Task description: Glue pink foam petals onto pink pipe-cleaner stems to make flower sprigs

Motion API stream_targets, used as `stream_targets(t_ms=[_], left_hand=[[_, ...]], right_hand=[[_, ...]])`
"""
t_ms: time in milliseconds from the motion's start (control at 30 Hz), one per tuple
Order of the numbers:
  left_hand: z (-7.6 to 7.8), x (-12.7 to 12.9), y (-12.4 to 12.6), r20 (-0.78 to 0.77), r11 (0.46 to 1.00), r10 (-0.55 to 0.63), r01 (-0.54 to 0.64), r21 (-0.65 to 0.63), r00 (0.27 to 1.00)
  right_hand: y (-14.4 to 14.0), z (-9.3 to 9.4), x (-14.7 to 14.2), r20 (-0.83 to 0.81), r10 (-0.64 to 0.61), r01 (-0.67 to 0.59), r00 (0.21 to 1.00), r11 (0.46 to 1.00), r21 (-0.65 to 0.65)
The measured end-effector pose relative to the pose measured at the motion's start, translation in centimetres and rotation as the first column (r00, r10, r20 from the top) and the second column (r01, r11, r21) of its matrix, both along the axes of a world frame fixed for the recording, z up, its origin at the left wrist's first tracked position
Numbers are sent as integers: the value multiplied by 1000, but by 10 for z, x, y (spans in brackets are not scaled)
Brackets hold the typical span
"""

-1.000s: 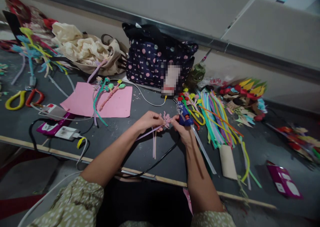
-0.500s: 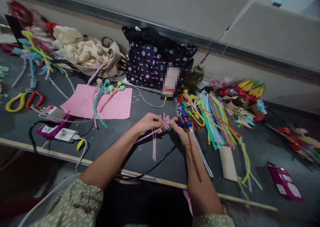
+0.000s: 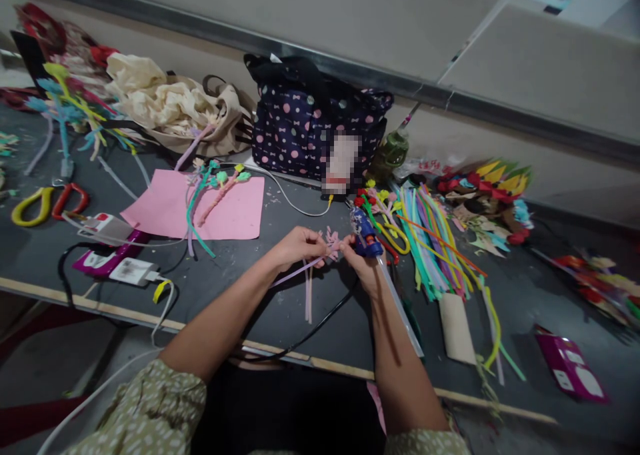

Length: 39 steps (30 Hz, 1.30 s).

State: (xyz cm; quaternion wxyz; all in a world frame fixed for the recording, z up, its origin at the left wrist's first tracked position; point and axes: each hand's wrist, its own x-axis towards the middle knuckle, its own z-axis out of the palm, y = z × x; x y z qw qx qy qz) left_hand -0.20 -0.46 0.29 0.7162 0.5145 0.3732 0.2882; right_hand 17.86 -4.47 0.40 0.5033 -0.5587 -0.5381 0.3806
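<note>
Between my two hands is a small pink pipe-cleaner flower (image 3: 332, 241) with a long lilac stem (image 3: 295, 272). My left hand (image 3: 300, 247) is closed, pinching the flower's left side where the stem begins. From the other side, the fingertips of my right hand (image 3: 357, 255) pinch it too. A blue glue gun (image 3: 366, 235) rests against the back of my right hand, its clear glue stick (image 3: 400, 308) reaching back along the forearm; whether any fingers grip it is hidden. Below the flower, pale pink pipe cleaners (image 3: 308, 295) lie on the table (image 3: 280, 335).
To the right lies a bundle of coloured pipe cleaners (image 3: 430, 241) beside a cardboard tube (image 3: 457, 328). A pink sheet (image 3: 235, 208) bears finished stems. Scissors (image 3: 33, 207) and a power strip (image 3: 95, 263) are at left. A dotted bag (image 3: 300, 121) stands behind, and a black cord (image 3: 320, 328) crosses the front.
The glue gun and its stick have tilted very slightly to the left. Both hands keep their pinch on the flower at almost the same spot.
</note>
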Motion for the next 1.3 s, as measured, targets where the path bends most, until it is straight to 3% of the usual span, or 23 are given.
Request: stream_targets(t_ms=[267, 567, 933, 1300], left_hand=[[0, 0, 1, 10, 1000, 14, -14, -22, 1000], [2, 1, 4, 141, 974, 190, -168, -155, 972], [-3, -5, 12, 297, 915, 382, -315, -250, 875], [-1, -6, 13, 313, 901, 402, -311, -302, 860]], right_hand=[[-3, -1, 0, -102, 11, -9, 995, 1000, 14], [2, -10, 2, -351, -161, 189, 922, 981, 46], [-4, -7, -10, -394, -19, 23, 919, 1000, 4], [-6, -13, -14, -311, 1, -16, 951, 999, -46]])
